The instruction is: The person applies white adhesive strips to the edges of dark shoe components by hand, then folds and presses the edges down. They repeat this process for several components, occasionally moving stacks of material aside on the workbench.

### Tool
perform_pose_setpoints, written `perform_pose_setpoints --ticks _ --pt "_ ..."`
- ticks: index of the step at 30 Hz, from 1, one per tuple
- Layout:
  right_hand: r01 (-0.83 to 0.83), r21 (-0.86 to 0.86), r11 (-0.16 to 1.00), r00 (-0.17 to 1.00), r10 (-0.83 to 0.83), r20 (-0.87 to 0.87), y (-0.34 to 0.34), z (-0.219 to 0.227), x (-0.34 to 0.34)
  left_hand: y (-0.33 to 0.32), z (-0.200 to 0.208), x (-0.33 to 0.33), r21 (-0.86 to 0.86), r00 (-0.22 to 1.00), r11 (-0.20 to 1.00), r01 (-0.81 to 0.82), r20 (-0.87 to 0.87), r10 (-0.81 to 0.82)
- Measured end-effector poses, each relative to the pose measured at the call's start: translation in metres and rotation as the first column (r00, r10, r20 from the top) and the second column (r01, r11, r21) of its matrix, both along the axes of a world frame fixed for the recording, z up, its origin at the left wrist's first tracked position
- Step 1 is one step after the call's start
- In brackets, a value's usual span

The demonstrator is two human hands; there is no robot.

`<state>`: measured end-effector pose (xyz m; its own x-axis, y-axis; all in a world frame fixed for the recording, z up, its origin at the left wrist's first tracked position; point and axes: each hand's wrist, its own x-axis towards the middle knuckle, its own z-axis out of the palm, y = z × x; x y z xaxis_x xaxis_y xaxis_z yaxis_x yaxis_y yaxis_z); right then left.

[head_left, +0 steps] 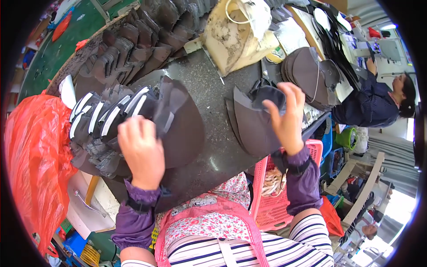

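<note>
Head shows 2 hands at dark pieces.

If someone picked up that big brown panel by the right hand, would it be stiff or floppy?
The brown panel is probably bendy, as similar pieces heaped at the back curve. It looks thin, so likely light for its size. An offset piece shows beneath it, so it might slide if pushed.

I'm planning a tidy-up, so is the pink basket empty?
Not empty: pale strips show inside the pink basket. Part of it is hidden, so I cannot tell how full it is.
</note>
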<state>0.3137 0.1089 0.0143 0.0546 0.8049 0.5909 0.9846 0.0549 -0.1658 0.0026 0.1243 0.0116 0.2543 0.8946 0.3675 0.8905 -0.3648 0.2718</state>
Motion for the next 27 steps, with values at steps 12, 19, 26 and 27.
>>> perform_pose_setpoints --ticks 12,19,26,27 --pt "-0.730 -0.400 0.554 0.679 0.523 -0.515 -0.073 0.008 -0.094 -0.038 -0.001 0.009 -0.573 0.739 0.475 0.668 0.586 -0.334" --pt "-0.349 -0.483 0.803 0.837 0.035 -0.547 -0.078 -0.045 -0.094 -0.049 -0.033 0.025 -0.122 0.700 0.694 0.710 0.232 -0.675" --pt "-0.504 -0.349 0.790 0.839 0.354 -0.412 -0.090 -0.054 -0.085 -0.061 -0.056 0.029 -0.363 0.754 0.788 0.498 0.630 -0.187" --pt "-0.503 -0.350 0.791 0.840 0.351 -0.415 -0.095 -0.057 -0.083 -0.060 -0.055 0.030 -0.400 0.775 0.779 0.483 0.609 -0.168"
